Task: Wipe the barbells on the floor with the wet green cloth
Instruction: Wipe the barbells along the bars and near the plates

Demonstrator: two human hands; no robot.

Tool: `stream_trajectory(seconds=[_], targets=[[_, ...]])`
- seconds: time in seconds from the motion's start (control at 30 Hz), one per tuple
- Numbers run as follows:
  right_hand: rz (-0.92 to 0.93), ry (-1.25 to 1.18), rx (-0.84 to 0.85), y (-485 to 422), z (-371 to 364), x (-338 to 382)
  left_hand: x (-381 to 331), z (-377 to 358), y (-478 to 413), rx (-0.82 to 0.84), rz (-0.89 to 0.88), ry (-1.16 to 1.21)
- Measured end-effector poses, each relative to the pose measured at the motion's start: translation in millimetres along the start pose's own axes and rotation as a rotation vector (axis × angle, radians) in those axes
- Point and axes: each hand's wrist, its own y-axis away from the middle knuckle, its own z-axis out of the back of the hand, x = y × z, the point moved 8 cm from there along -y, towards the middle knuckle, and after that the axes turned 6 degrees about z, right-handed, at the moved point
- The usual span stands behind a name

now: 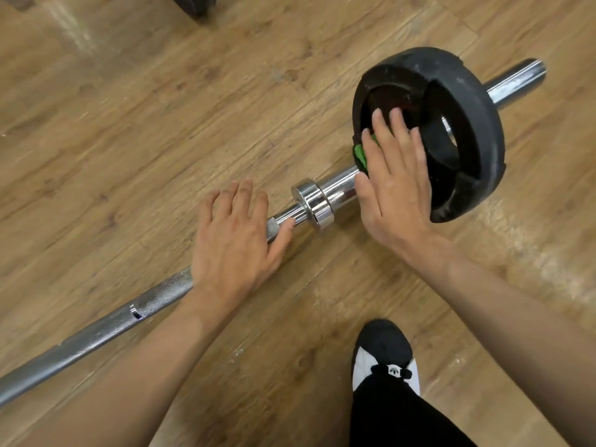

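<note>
Both palms flat: wiping black rubber weight plate [467,101], frame right, green cloth [360,154] under right hand [393,179]; left hand [232,237] on knurled steel bar [161,295]. Next, likely: circling plate face.

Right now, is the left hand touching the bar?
Touching. The head view shows the left hand lying flat across the bar, with its thumb resting along the knurled part just short of the chrome collar and no gap visible.
</note>
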Motion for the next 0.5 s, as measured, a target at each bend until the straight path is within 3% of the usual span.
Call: stream_trajectory(seconds=[0.13,0.33,0.5], targets=[[-0.085,0.057,-0.014,0,-7,17,4,0,-5,0.007,0.003,-0.007],[0.041,-0.086,-0.035,-5,-10,8,5,0,-10,0.009,-0.006,-0.012],[0.008,0.022,0.05,-34,-14,7,6,-1,-13,0.014,-0.012,-0.012]])
